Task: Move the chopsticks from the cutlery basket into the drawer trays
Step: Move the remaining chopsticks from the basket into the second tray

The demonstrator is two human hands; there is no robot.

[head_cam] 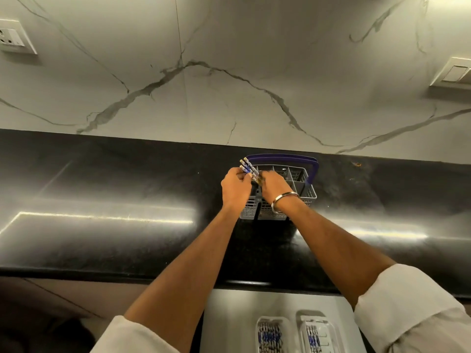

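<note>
A grey cutlery basket [304, 192] with a blue handle [280, 157] stands on the black counter near the wall. Both hands are over its left side. My left hand [235, 188] and my right hand [274, 186] are closed around a small bundle of blue-and-white patterned chopsticks [247, 166], whose ends stick up and to the left above the fingers. Their lower parts are hidden by the hands. Below the counter an open drawer [229, 322] holds two white trays, the left tray [287, 327] and the right tray [331, 324], each with patterned chopsticks lying in it.
The black counter [102, 200] runs the full width, with a marble wall behind. A socket plate [15, 36] is on the wall at far left and a switch plate [453, 73] at far right. My right wrist wears a metal bangle [283, 200].
</note>
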